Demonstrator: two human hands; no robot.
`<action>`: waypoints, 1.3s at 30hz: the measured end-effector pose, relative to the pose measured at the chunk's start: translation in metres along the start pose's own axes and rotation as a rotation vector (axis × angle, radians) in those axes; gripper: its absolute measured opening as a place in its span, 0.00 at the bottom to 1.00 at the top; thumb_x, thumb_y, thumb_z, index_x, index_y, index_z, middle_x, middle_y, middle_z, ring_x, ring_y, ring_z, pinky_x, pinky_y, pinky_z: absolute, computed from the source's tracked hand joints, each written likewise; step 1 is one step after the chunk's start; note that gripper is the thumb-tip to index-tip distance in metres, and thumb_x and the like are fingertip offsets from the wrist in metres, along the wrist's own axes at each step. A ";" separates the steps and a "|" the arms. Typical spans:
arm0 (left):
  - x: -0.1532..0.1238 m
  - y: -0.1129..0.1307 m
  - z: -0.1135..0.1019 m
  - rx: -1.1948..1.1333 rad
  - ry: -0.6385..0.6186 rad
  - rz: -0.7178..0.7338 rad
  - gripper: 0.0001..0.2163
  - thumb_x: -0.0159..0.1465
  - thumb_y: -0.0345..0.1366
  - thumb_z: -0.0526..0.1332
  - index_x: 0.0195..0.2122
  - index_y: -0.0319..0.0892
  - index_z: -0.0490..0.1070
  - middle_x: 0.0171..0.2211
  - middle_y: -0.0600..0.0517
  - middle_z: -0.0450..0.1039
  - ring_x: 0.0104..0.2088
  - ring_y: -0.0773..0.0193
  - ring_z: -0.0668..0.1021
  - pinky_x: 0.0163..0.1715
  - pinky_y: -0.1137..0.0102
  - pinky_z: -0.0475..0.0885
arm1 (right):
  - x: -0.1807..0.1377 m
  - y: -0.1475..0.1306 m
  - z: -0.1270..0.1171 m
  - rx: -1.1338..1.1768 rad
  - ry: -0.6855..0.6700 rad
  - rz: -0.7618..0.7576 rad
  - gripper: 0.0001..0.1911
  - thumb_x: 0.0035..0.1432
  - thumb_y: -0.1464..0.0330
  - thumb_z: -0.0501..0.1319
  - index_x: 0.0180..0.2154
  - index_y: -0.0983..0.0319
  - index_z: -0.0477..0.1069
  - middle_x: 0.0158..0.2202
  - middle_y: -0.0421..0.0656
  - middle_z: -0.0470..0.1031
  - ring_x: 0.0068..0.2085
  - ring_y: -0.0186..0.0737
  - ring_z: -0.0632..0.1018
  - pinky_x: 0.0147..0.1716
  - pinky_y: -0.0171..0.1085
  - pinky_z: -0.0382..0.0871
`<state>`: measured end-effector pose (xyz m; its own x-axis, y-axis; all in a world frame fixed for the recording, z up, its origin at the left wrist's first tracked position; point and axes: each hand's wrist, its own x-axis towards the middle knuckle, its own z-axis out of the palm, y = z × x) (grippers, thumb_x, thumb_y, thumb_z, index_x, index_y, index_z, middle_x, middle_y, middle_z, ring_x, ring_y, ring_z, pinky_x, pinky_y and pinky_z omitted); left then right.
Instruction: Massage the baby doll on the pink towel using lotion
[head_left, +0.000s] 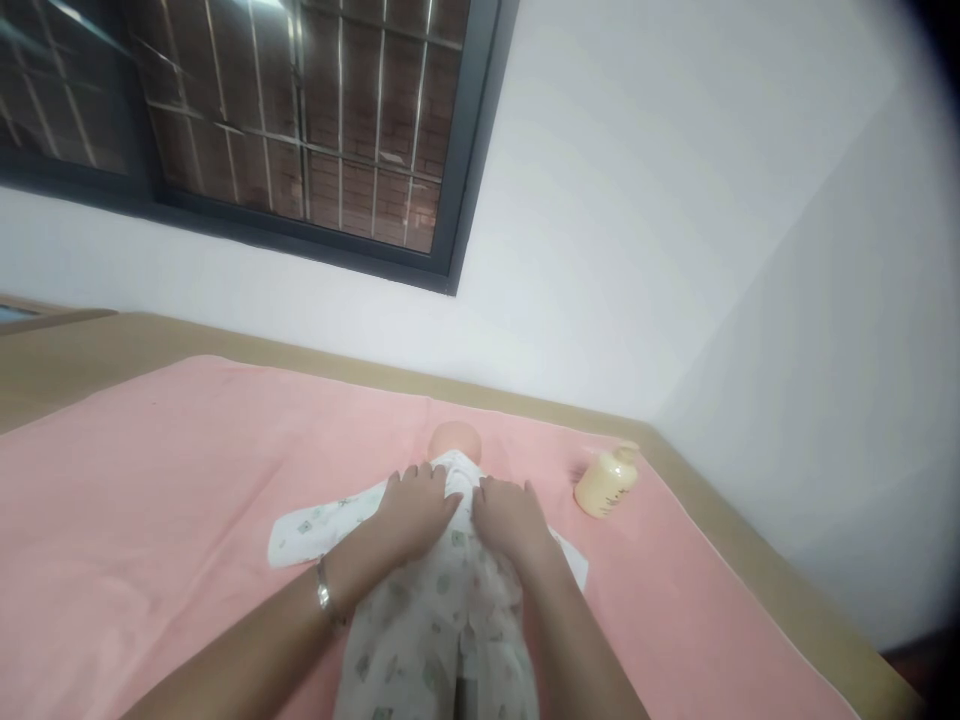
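Note:
What looks like a baby doll lies on its back, with its smooth, bare head (455, 442) at the far end. It wears a white long-sleeved baby romper (420, 640) printed with small green and grey figures, the sleeves spread to either side. On the left of the chest, just below the neck, my left hand (418, 510) rests with fingers stretched out and thumb apart. Opposite it, my right hand (510, 515) is curled on the romper's right chest, its fingers bent into the cloth. The fabric directly beneath both palms is hidden.
A pink mat (187, 480) lies under the doll on a wooden surface (739, 520). To the right stands a pale yellow pump bottle (606, 482). White walls (637, 230) rise at the back and right, with a dark-framed, barred window (300, 120) at upper left.

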<state>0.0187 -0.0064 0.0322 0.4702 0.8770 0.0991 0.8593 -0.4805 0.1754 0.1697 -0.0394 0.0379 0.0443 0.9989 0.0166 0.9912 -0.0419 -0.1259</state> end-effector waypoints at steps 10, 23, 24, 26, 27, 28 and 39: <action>0.001 -0.003 -0.007 -0.021 -0.044 0.013 0.18 0.65 0.45 0.45 0.45 0.41 0.68 0.46 0.40 0.72 0.44 0.50 0.74 0.44 0.56 0.66 | 0.001 0.000 0.003 -0.035 0.008 0.013 0.17 0.64 0.70 0.45 0.43 0.64 0.72 0.42 0.53 0.77 0.44 0.51 0.76 0.55 0.60 0.47; -0.010 0.007 0.000 0.118 0.010 0.074 0.20 0.65 0.47 0.49 0.48 0.37 0.66 0.48 0.37 0.70 0.47 0.43 0.72 0.46 0.51 0.64 | 0.012 0.010 0.002 0.166 -0.035 -0.010 0.21 0.67 0.67 0.40 0.44 0.62 0.71 0.46 0.51 0.76 0.47 0.48 0.75 0.51 0.49 0.57; -0.010 0.007 -0.001 0.120 0.003 0.078 0.20 0.64 0.48 0.49 0.48 0.37 0.66 0.48 0.37 0.70 0.47 0.43 0.72 0.45 0.51 0.64 | 0.014 0.012 0.001 0.200 -0.049 -0.020 0.21 0.67 0.66 0.40 0.44 0.61 0.71 0.47 0.50 0.75 0.47 0.46 0.75 0.50 0.46 0.59; -0.008 0.005 -0.002 0.089 -0.013 0.077 0.20 0.64 0.49 0.50 0.46 0.39 0.67 0.47 0.38 0.70 0.46 0.44 0.73 0.45 0.52 0.65 | 0.014 0.014 0.000 0.214 -0.064 -0.034 0.21 0.67 0.66 0.40 0.44 0.60 0.71 0.48 0.49 0.75 0.47 0.45 0.75 0.48 0.44 0.60; -0.006 0.003 -0.003 0.068 -0.019 0.069 0.19 0.63 0.49 0.49 0.45 0.39 0.67 0.46 0.39 0.71 0.46 0.45 0.73 0.44 0.52 0.65 | 0.013 0.013 -0.001 0.208 -0.062 -0.030 0.21 0.67 0.66 0.40 0.43 0.61 0.71 0.47 0.49 0.76 0.47 0.45 0.75 0.48 0.44 0.60; -0.004 0.001 -0.003 0.044 -0.027 0.059 0.20 0.63 0.49 0.49 0.45 0.40 0.67 0.46 0.39 0.71 0.46 0.45 0.73 0.45 0.52 0.65 | 0.010 0.012 -0.001 0.194 -0.057 -0.025 0.21 0.67 0.66 0.40 0.43 0.62 0.71 0.46 0.50 0.76 0.47 0.47 0.75 0.50 0.46 0.59; 0.000 -0.001 -0.003 -0.038 -0.047 -0.002 0.23 0.65 0.51 0.44 0.48 0.39 0.68 0.48 0.40 0.71 0.48 0.48 0.73 0.47 0.55 0.65 | 0.003 0.007 -0.007 0.138 -0.056 -0.040 0.21 0.66 0.68 0.42 0.40 0.65 0.72 0.43 0.54 0.76 0.43 0.47 0.76 0.47 0.45 0.60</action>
<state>0.0179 -0.0058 0.0346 0.4778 0.8769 0.0528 0.8526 -0.4773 0.2128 0.1778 -0.0373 0.0444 -0.0052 0.9995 -0.0305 0.9653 -0.0029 -0.2613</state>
